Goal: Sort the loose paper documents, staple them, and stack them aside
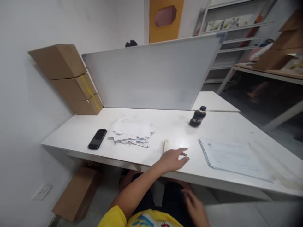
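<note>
My left hand (pixel 174 160) reaches over the front edge of the white table (pixel 170 126), fingers apart and nothing visible in its grasp. Just behind it lies a small cream-coloured, bar-shaped object (pixel 166 145), its near end hidden by the hand. Down by my lap, below the tabletop, my right hand (pixel 194 206) is blurred, so its fingers are unclear. To the left of the bar sits an untidy stack of printed papers (pixel 132 130). A neater pile of sheets (pixel 233 157) lies on the right side of the table.
A black phone (pixel 98 139) rests at the left. A dark drink bottle with a black cap (pixel 198 117) stands at the back right. Behind the table rises a whiteboard-like divider (pixel 149 75), with stacked cardboard boxes (pixel 71 83) beside it. Another box (pixel 75 192) is on the floor.
</note>
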The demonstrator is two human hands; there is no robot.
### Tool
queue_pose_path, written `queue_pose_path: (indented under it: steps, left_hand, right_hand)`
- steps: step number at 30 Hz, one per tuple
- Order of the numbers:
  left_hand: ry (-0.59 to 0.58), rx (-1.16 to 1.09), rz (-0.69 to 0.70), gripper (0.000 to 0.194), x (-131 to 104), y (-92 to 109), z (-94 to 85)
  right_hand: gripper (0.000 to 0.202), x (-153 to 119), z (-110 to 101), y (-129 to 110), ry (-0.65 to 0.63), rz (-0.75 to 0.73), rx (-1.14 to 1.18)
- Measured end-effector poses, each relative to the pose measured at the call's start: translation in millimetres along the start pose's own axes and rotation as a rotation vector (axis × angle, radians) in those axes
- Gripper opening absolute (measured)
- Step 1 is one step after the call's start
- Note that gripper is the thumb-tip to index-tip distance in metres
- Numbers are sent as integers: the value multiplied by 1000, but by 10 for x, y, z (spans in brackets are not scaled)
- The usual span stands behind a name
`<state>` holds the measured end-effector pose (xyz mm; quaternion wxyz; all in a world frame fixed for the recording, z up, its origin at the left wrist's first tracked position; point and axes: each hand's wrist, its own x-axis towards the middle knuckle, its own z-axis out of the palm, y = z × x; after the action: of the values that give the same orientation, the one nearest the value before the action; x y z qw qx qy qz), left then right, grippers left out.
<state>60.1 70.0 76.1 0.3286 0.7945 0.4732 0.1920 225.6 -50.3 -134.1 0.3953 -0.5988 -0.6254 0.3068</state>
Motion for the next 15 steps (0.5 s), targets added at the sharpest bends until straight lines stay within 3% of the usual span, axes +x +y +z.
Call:
queue_pose_path:
  steps: [2,3,5,7,10,15]
  left_hand:
    - [270,99,-60,45,-41,-236,-340]
    - [393,188,-108,44,-57,-393,-495]
    - [571,407,-231,49,-89,-754,-738]
    - [603,560,-352,60,-134,-1114,-862]
    - [551,663,-359,64,-227,-1506,-852]
    - [549,718,-308,73,-300,-1689,-725]
  right_hand:
    - [25,-177,443,-82,-352,-146,19]
    - [18,-232,607,-141,-464,-187,-25]
    - [17,-285,812,-249,-569,-233,-115]
    - [17,-292,886,-299,-611,-224,-190]
    - [17,-287,894,-270,-679,-171,-268]
    - [24,-269,885,-250,-728,-129,-247]
